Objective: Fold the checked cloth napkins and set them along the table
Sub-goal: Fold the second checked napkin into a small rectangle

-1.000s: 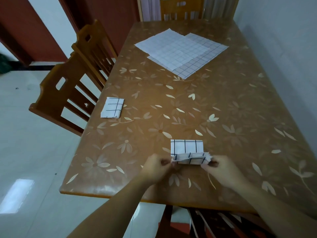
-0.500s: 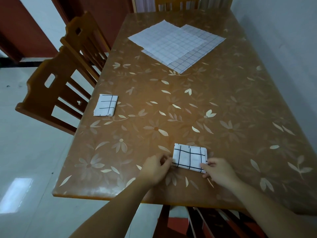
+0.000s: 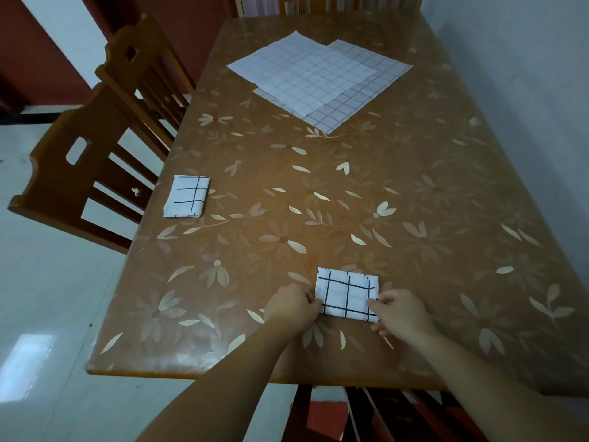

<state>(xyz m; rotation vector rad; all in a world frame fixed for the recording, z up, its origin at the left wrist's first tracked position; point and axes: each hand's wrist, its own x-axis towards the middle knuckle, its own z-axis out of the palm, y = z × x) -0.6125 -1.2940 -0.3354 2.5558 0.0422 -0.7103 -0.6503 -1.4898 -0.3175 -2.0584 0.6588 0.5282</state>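
Note:
A small folded checked napkin (image 3: 346,294), white with dark lines, lies flat near the front edge of the brown flower-patterned table (image 3: 414,202). My left hand (image 3: 293,306) pinches its left edge and my right hand (image 3: 400,311) pinches its right edge. A second folded checked napkin (image 3: 187,196) lies by the table's left edge. Two unfolded checked napkins (image 3: 315,78) lie overlapping and flat at the far end.
Two wooden chairs (image 3: 95,148) stand along the left side of the table. Another chair back (image 3: 318,4) shows at the far end, and one (image 3: 398,416) sits under the near edge. A grey wall runs along the right.
The near half of the napkin was folded over onto the far half, making a smaller packet. Both hands now hold its side edges flat on the table.

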